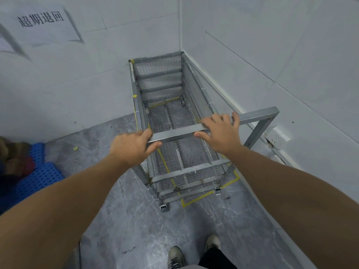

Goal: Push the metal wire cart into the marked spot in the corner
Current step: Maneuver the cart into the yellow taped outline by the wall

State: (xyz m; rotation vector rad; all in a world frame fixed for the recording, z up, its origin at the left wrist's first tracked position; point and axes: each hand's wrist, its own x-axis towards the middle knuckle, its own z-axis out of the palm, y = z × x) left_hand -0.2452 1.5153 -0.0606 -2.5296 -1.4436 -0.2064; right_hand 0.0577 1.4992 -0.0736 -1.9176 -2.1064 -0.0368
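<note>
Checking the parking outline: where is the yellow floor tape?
In the head view, the yellow floor tape shows around and beneath the wire cart, its near corner just right of the cart's front-left wheel.

arms: bare, no sleeves | trousers (pixel 215 258): black | shoes (pixel 175 257): worn grey-beige lace-up trainers

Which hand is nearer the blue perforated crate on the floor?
Left. The left hand grips the left end of the cart handle, on the side of the blue crate; the right hand rests on the handle's other end, towards the wall.
</note>
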